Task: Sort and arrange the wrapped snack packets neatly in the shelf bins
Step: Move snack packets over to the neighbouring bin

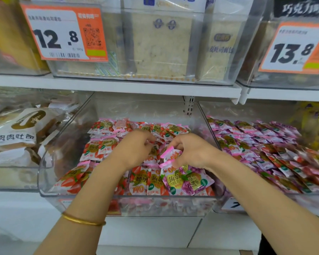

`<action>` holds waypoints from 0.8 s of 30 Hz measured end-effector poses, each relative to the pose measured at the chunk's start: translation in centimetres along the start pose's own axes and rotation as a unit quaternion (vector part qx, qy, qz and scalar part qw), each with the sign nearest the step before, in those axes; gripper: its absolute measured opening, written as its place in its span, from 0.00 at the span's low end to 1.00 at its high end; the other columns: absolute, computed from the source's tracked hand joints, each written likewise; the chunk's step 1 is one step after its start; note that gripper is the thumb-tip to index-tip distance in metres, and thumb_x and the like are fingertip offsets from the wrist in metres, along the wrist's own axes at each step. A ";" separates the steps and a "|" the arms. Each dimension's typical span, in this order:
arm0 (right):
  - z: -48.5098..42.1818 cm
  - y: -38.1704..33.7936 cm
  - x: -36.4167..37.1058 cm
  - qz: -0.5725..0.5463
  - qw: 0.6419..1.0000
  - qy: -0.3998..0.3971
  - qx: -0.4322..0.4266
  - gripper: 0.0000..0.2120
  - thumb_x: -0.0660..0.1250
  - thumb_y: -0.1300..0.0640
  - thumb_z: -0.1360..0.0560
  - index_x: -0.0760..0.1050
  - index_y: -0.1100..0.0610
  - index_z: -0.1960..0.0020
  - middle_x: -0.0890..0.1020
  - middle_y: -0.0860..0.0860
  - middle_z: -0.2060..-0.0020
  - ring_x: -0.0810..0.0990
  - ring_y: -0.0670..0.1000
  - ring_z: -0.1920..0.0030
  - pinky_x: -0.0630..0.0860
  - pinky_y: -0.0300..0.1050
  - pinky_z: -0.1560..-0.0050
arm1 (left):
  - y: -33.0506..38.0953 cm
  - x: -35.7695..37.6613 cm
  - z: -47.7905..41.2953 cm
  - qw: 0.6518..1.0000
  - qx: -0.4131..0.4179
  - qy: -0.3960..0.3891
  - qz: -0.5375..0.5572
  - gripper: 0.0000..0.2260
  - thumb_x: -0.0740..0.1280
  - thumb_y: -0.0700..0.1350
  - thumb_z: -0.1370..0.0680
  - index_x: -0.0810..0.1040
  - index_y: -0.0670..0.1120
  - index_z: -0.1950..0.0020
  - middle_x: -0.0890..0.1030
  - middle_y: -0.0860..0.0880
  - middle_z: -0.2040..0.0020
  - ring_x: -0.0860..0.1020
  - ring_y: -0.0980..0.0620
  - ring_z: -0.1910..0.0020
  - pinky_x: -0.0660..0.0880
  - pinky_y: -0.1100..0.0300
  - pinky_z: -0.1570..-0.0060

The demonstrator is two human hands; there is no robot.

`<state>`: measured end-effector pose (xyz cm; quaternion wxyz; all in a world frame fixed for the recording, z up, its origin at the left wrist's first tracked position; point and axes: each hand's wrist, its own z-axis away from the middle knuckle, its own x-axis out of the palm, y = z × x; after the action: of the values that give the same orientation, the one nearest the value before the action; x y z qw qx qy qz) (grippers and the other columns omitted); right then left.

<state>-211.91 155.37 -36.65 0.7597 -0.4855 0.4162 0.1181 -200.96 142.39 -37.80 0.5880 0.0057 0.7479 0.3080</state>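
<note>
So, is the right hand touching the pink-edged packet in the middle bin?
Touching. The head view shows the right hand pinching the pink-edged packet, its fingers curled round it, over the middle bin.

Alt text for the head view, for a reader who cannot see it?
Two hands work in a clear bin of strawberry packets: the right hand pinches one packet, the left hand lies among the rest. Purple packets lie to its right; bread bins with price tags sit above.
</note>
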 end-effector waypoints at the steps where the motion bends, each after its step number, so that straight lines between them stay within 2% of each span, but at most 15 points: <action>1: 0.3 -0.1 -0.1 -0.006 1.000 0.015 -0.001 0.25 0.75 0.66 0.33 0.73 0.59 0.37 0.75 0.54 0.37 0.74 0.52 0.36 0.73 0.47 0.37 | 0.3 -0.4 0.5 0.999 -0.015 0.013 0.032 0.14 0.60 0.40 0.20 0.76 0.43 0.36 0.75 0.47 0.34 0.74 0.50 0.39 0.69 0.61 0.42; 4: 1.1 -0.5 -0.7 -0.049 0.996 0.077 -0.014 0.22 0.74 0.67 0.33 0.76 0.58 0.41 0.77 0.52 0.41 0.77 0.52 0.42 0.76 0.48 0.42 | 1.1 -1.0 1.8 0.987 -0.056 0.022 0.150 0.12 0.65 0.46 0.22 0.75 0.45 0.39 0.77 0.49 0.40 0.75 0.54 0.46 0.70 0.63 0.50; 6: 1.6 -0.9 -1.0 -0.098 0.984 0.139 -0.053 0.15 0.73 0.68 0.33 0.78 0.54 0.50 0.81 0.51 0.48 0.80 0.51 0.48 0.78 0.46 0.49 | 1.4 -0.8 2.2 0.968 -0.083 -0.031 0.235 0.20 0.69 0.51 0.26 0.71 0.46 0.36 0.76 0.50 0.42 0.75 0.55 0.46 0.72 0.63 0.52; 7: 1.7 -1.2 -1.1 -0.122 0.976 0.168 -0.071 0.14 0.73 0.68 0.33 0.77 0.52 0.54 0.81 0.50 0.51 0.80 0.50 0.50 0.78 0.45 0.52 | 1.6 -0.6 2.3 0.958 -0.087 -0.056 0.266 0.25 0.70 0.53 0.27 0.69 0.45 0.33 0.75 0.50 0.40 0.75 0.55 0.45 0.72 0.64 0.50; 9: 1.6 -1.5 -1.1 -0.186 0.959 0.196 -0.087 0.13 0.72 0.68 0.32 0.78 0.53 0.53 0.82 0.50 0.52 0.81 0.49 0.52 0.78 0.42 0.53 | 1.6 0.1 2.1 0.945 -0.081 -0.067 0.308 0.32 0.72 0.53 0.28 0.65 0.45 0.29 0.74 0.49 0.36 0.74 0.54 0.41 0.73 0.60 0.44; 11: 1.3 -1.7 -1.0 -0.252 0.946 0.186 -0.089 0.15 0.71 0.69 0.31 0.78 0.57 0.47 0.83 0.52 0.52 0.82 0.50 0.53 0.79 0.41 0.53 | 1.5 0.5 1.8 0.937 -0.076 -0.048 0.338 0.30 0.72 0.51 0.28 0.67 0.45 0.29 0.76 0.50 0.37 0.75 0.53 0.41 0.74 0.56 0.42; 13: 1.0 -1.7 -0.9 -0.291 0.937 0.167 -0.096 0.16 0.71 0.69 0.31 0.77 0.58 0.45 0.83 0.53 0.52 0.83 0.50 0.52 0.79 0.39 0.53 | 1.7 0.5 1.8 0.915 -0.077 -0.041 0.394 0.19 0.70 0.45 0.26 0.74 0.44 0.35 0.80 0.50 0.46 0.78 0.54 0.49 0.74 0.60 0.49; 14: 0.8 -1.6 -0.8 -0.303 0.934 0.162 -0.098 0.16 0.71 0.69 0.31 0.77 0.58 0.46 0.83 0.53 0.51 0.82 0.50 0.52 0.79 0.37 0.54 | 1.6 0.5 1.7 0.898 -0.082 -0.046 0.429 0.14 0.69 0.42 0.25 0.77 0.43 0.40 0.82 0.50 0.51 0.78 0.54 0.54 0.73 0.60 0.51; 16: 0.4 -1.2 -0.7 -0.325 0.925 0.178 -0.086 0.13 0.72 0.67 0.31 0.77 0.58 0.48 0.83 0.55 0.50 0.82 0.51 0.54 0.77 0.35 0.59 | 1.4 0.2 1.7 0.871 -0.106 -0.047 0.478 0.07 0.68 0.41 0.25 0.79 0.44 0.47 0.83 0.50 0.55 0.78 0.53 0.55 0.71 0.58 0.48; 19: 0.1 -0.8 -0.5 -0.340 0.909 0.233 -0.059 0.11 0.72 0.65 0.30 0.78 0.59 0.48 0.82 0.59 0.50 0.82 0.56 0.51 0.79 0.49 0.49 | 1.0 -0.5 1.3 0.806 -0.176 0.002 0.565 0.05 0.66 0.39 0.24 0.77 0.43 0.48 0.82 0.49 0.57 0.77 0.53 0.57 0.70 0.57 0.48; 20: 0.2 -0.7 -0.6 -0.352 0.904 0.233 -0.063 0.09 0.71 0.66 0.30 0.79 0.58 0.50 0.83 0.57 0.53 0.83 0.53 0.53 0.79 0.47 0.52 | 0.7 -0.5 1.2 0.774 -0.210 0.030 0.596 0.07 0.65 0.38 0.23 0.75 0.43 0.45 0.81 0.48 0.57 0.77 0.53 0.59 0.73 0.56 0.49; 22: 0.5 -0.8 -0.8 -0.376 0.900 0.203 -0.084 0.09 0.69 0.68 0.29 0.78 0.55 0.54 0.83 0.52 0.59 0.82 0.44 0.63 0.75 0.33 0.65 | 0.3 -0.6 1.0 0.716 -0.255 0.058 0.647 0.05 0.62 0.39 0.21 0.72 0.45 0.45 0.82 0.46 0.56 0.80 0.51 0.60 0.78 0.53 0.51; 23: 0.7 -1.0 -0.9 -0.378 0.904 0.177 -0.089 0.09 0.69 0.69 0.29 0.78 0.57 0.54 0.83 0.51 0.60 0.80 0.41 0.66 0.71 0.29 0.69 | 0.3 -0.6 1.0 0.693 -0.261 0.045 0.671 0.05 0.60 0.42 0.19 0.73 0.44 0.45 0.83 0.44 0.54 0.82 0.49 0.58 0.80 0.52 0.54; 24: 0.8 -1.1 -0.9 -0.369 0.913 0.149 -0.084 0.08 0.69 0.68 0.30 0.78 0.58 0.53 0.82 0.51 0.60 0.79 0.40 0.68 0.69 0.28 0.72 | 0.4 -0.5 1.1 0.669 -0.256 0.022 0.698 0.10 0.58 0.45 0.19 0.74 0.42 0.44 0.84 0.43 0.51 0.83 0.48 0.56 0.80 0.52 0.55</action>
<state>-211.38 155.67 -35.15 0.6349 -0.6787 0.3038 -0.2098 -199.96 142.99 -37.29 0.1637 0.3687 0.4302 0.8076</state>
